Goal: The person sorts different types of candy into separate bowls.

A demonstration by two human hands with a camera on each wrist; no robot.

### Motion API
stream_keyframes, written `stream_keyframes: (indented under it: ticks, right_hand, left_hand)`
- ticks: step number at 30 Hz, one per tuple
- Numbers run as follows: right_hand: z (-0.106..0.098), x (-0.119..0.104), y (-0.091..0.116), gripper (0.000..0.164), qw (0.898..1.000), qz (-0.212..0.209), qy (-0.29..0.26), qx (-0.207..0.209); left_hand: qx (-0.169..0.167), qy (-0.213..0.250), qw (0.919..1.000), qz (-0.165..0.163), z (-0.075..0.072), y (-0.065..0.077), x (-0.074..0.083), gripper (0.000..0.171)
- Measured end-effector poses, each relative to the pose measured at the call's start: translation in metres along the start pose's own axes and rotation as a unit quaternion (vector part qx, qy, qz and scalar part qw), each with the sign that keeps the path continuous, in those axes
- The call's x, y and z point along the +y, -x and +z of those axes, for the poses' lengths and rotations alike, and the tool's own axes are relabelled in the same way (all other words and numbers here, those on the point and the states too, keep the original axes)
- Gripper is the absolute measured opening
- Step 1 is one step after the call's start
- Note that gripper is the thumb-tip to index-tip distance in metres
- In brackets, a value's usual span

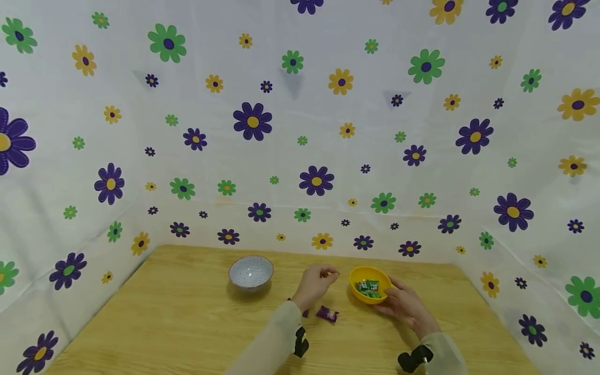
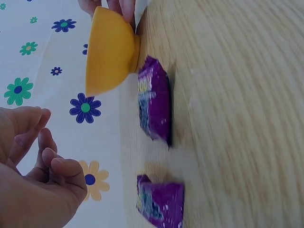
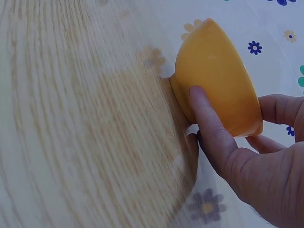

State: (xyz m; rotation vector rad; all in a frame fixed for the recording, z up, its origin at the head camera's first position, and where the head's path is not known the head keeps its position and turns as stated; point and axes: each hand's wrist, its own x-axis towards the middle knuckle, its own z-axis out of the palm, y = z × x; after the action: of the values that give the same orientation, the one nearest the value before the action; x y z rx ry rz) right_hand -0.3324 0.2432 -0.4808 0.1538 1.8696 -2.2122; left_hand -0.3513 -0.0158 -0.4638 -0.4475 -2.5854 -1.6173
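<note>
From here I have a flower-printed cloth (image 1: 281,156) rising behind and beside the wooden table (image 1: 178,302). A grey bowl (image 1: 251,272) sits left of centre, near the table's far edge; its hard wall suggests ceramic, so I judge it heavier and breakable.

The yellow bowl (image 1: 370,272) is right of centre, nearer the right edge than the left. It looks like light, stiff, smooth plastic, easily nudged; the rim and outer wall seem the best hold. The right hand (image 1: 404,306) has it there, gripping its right side with a finger spread low on the wall. The left hand (image 1: 316,285) hangs between the bowls, fingers loosely bent, fingertips close together, holding nothing I can see.

Below it lies a purple packet (image 1: 327,314), with a second purple packet (image 2: 160,204) partly behind the left wrist. I expect both to be light and slick-wrapped, best pinched across the middle. Small green packets (image 1: 367,287) lie inside the yellow bowl.

For moving, I see most room toward the left and near edges; the cloth bounds the far edge.
</note>
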Motion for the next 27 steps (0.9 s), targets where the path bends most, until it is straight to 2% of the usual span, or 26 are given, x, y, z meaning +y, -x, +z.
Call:
stream_keyframes:
  ticks: [6, 11, 18, 21, 27]
  right_hand:
    - [-0.002, 0.004, 0.0, 0.061, 1.0, 0.005, 0.001, 0.008]
    - [-0.001, 0.002, 0.001, 0.061, 1.0, 0.005, -0.003, -0.001]
    - [0.0, -0.002, 0.0, 0.061, 1.0, 0.0, 0.007, -0.001]
    - [0.0, -0.001, 0.0, 0.062, 1.0, 0.005, 0.003, -0.001]
    - [0.0, 0.0, 0.0, 0.061, 1.0, 0.007, -0.002, -0.001]
  left_hand:
    - [-0.002, 0.005, 0.9999, 0.013, -0.021, 0.014, -0.005, 0.019]
    - [0.016, 0.01, 0.9997, 0.014, -0.042, 0.02, -0.014, 0.019]
    - [0.04, 0.053, 0.9976, -0.019, -0.059, 0.032, -0.022, 0.031]
    - [0.049, 0.057, 0.9967, -0.031, -0.065, 0.038, -0.023, 0.031]
    - [0.097, 0.073, 0.9919, -0.038, -0.08, 0.041, -0.026, 0.028]
